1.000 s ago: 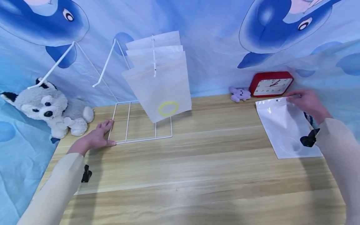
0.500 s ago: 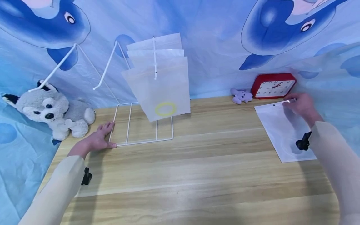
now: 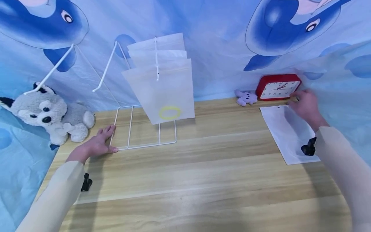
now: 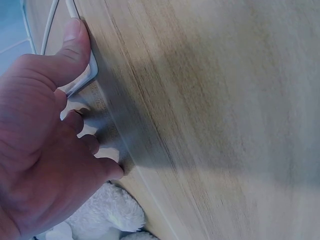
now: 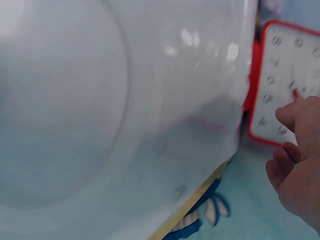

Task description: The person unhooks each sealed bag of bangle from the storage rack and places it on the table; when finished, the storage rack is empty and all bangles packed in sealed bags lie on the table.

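Observation:
My left hand (image 3: 98, 143) grips the near left corner of a white wire display rack (image 3: 129, 129). In the left wrist view its thumb presses along the wire while the fingers curl round the far side. Several frosted pouches (image 3: 168, 90) hang on the rack's right hook; the front one shows a yellow ring. Far to the right, a white plastic pouch (image 3: 282, 132) with a punched hole lies on the table. My right hand (image 3: 308, 106) hovers at its top right corner. In the right wrist view the fingertips are apart from the pouch (image 5: 165, 100), with nothing between them.
A red clock (image 3: 279, 88) stands just behind the pouch, beside a small purple plush (image 3: 245, 97). A grey husky plush (image 3: 49, 112) sits left of the rack. Two other hook arms (image 3: 105, 69) jut out at the left. Blue cloth (image 3: 214, 48) hangs behind the wooden table (image 3: 203, 180).
My right hand has shifted a little left, and its fingers have come off the pouch's top corner. The pouch's top edge has dropped and moved slightly left. My left hand stays on the rack.

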Demonstrator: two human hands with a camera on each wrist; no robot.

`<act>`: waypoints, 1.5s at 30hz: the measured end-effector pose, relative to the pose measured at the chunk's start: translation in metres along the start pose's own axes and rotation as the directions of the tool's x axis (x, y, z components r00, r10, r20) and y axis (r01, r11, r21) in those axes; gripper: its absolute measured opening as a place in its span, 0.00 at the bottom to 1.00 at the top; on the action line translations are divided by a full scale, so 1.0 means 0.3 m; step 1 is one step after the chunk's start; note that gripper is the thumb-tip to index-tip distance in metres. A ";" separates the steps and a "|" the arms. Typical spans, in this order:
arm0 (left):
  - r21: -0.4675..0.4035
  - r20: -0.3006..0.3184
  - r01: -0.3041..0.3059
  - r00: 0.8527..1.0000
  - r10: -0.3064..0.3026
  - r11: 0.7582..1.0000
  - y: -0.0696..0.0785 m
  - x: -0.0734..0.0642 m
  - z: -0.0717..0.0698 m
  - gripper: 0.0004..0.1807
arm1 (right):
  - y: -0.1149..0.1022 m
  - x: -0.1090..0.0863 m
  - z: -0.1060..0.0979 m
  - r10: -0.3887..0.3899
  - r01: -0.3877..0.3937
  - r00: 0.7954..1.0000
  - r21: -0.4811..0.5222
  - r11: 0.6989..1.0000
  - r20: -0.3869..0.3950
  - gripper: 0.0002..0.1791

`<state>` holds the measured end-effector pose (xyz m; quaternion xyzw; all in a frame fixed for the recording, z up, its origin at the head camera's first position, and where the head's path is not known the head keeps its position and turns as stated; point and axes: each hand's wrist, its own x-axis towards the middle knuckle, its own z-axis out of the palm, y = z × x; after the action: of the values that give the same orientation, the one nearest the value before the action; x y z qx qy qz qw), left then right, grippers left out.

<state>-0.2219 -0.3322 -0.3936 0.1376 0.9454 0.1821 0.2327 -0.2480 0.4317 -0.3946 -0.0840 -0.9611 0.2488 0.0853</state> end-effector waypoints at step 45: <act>0.025 0.002 0.011 1.000 -0.011 1.000 0.141 0.249 0.033 0.57 | -0.874 -0.061 -0.049 -0.577 0.475 0.814 0.654 0.588 -0.072 0.21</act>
<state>-0.2735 -0.2659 -0.4136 0.1353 0.9481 0.1686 0.2332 -0.2585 0.2088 -0.2551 0.2576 -0.7992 0.5323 0.1073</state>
